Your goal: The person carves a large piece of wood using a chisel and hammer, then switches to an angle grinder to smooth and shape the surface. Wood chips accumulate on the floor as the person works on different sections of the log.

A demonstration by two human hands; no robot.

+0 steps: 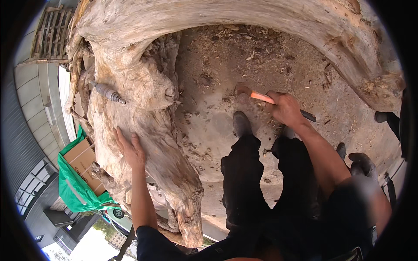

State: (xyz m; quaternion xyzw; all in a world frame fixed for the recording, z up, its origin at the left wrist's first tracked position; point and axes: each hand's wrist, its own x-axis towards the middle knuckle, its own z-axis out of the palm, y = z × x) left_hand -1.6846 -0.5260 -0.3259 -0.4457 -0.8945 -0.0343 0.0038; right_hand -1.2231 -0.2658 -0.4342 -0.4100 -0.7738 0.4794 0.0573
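Note:
My left hand (130,150) lies with its fingers outstretched on a pale, weathered tree trunk (148,135). In my right hand (286,108) is a hatchet-like tool (262,97), gripped by its orange handle, whose black end (308,115) sticks out behind the fist. Its brown head points left above the ground and blends into it, so the exact shape is hard to make out. A grey, ribbed, tapered tool (109,93) rests on the trunk, beyond my left hand and apart from it.
A thick curved limb (226,12) arches across the far side. Wood chips litter the dirty floor (209,100). At left stand a cardboard box (85,163) in green wrapping (72,187) and a wooden pallet (51,32). Another person's dark-gloved hand (363,165) is at right.

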